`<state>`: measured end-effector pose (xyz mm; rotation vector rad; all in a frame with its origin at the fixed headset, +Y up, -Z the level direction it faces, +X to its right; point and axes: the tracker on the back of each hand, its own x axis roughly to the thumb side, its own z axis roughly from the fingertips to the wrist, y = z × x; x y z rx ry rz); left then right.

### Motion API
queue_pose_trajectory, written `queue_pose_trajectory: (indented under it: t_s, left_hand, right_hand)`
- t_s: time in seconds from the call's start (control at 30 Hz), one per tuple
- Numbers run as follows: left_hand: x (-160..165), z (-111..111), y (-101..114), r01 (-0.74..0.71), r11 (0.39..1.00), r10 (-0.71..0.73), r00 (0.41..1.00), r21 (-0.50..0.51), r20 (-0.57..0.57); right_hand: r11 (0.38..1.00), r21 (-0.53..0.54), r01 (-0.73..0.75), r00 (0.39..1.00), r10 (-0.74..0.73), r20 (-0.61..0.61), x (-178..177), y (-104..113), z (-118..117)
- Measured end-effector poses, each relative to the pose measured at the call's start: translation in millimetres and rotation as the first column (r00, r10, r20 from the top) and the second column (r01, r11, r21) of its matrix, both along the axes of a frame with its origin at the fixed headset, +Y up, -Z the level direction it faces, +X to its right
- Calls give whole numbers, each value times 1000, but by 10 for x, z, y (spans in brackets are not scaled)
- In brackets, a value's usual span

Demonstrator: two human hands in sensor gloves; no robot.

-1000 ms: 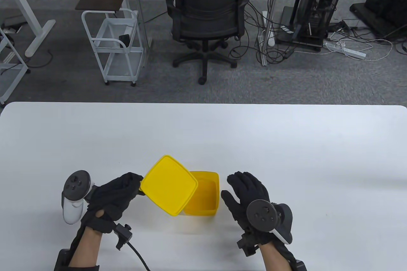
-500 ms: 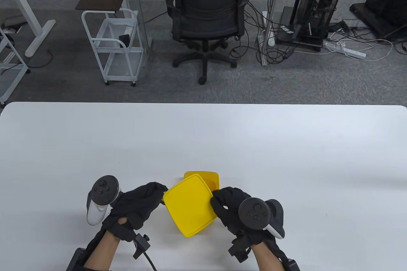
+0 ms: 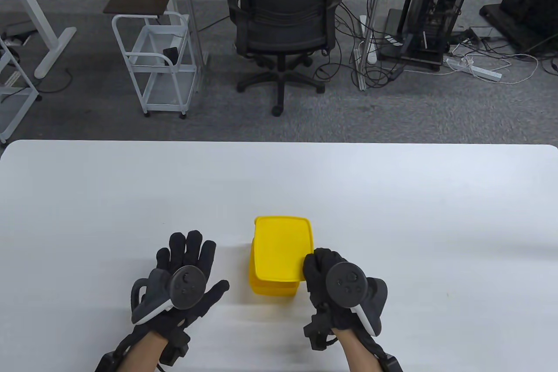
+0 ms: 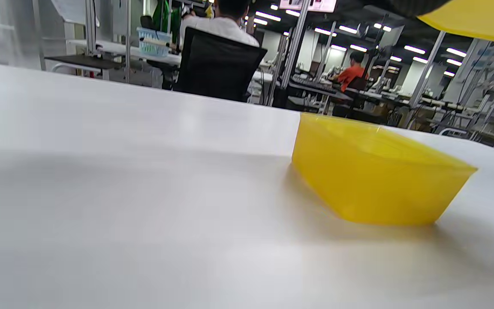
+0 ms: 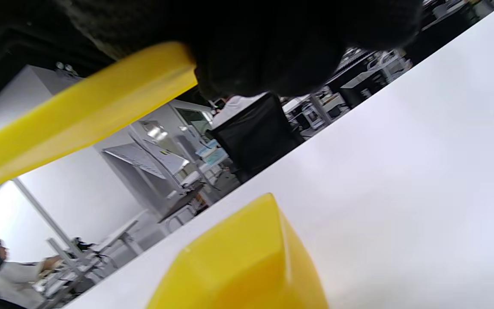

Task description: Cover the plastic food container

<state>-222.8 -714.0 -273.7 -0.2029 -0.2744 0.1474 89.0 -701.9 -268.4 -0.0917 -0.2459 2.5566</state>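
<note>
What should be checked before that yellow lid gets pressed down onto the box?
1. Lid held: ok, the right hand grips its near right corner.
2. Lid over the container: ok, the table view shows it covering the opening.
3. Lid seated on the rim: not ok, the right wrist view shows a gap between the two.
4. Left hand clear: ok, it lies flat on the table, apart from the container.
5. Edges lined up: cannot tell.
6. Container standing level: ok, flat on the table in the left wrist view.

The yellow lid hides the yellow container's opening; the right hand covers the lid's near right corner.
</note>
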Motion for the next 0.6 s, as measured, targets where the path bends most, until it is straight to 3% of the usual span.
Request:
queue_pose_trajectory:
  t_s: [0.1, 0.33, 0.6]
  left_hand:
    - [-16, -31, -80, 22, 999, -23, 1000, -49, -10]
    - [-9, -75, -182, 54, 990, -55, 998, -129, -6]
    - [2, -80, -192, 61, 990, -63, 998, -125, -10]
  right_hand:
    - [993, -29, -112, 993, 113, 42, -93, -104, -95]
    - [984, -73, -164, 985, 167, 41, -162, -306, -185]
    - [959, -86, -272, 962, 274, 16, -326, -454, -193]
